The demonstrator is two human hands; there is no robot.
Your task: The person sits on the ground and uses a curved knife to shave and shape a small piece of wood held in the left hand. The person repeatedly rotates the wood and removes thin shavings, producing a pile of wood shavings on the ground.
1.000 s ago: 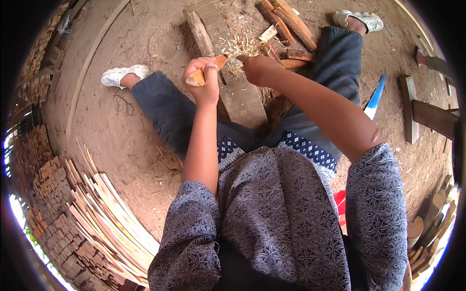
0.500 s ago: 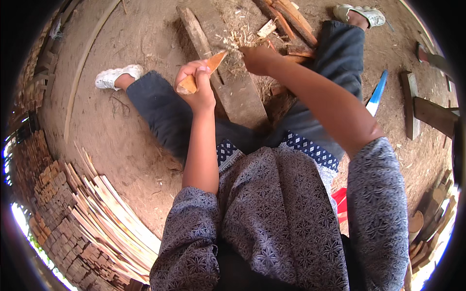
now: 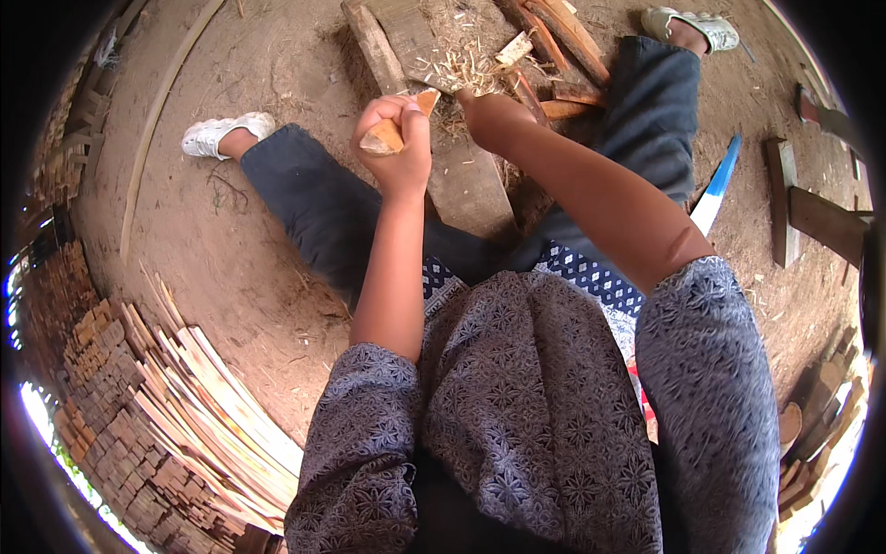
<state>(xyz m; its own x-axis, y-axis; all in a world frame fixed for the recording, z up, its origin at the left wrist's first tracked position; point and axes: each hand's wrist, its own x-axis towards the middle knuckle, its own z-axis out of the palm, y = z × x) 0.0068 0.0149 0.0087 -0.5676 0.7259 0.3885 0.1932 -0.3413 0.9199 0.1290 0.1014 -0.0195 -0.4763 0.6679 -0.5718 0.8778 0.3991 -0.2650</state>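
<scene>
My left hand (image 3: 402,159) is closed round a tapered piece of orange-brown wood (image 3: 382,138), its pale cut end toward me and its other end pointing away to the right. Just right of it, my right hand (image 3: 498,122) is closed on the handle of what looks like a knife; a thin dark blade (image 3: 432,84) reaches left from the fist, next to the wood's far end. Most of the handle is hidden by my fingers. Below both hands lies a wide plank (image 3: 475,194), set between my legs. Pale curled shavings (image 3: 466,66) are heaped just beyond the blade.
A rough log (image 3: 377,46) lies along the plank's left side. Split wood pieces (image 3: 568,42) are piled at the far right. A saw with a blue-and-white blade (image 3: 718,183) rests on the dirt to the right. Long strips (image 3: 217,392) and stacked blocks (image 3: 120,462) stand at the left.
My left hand has shifted right with the wood, which now points more directly away from me. My right hand stays close by, its forearm slightly lower and turned.
</scene>
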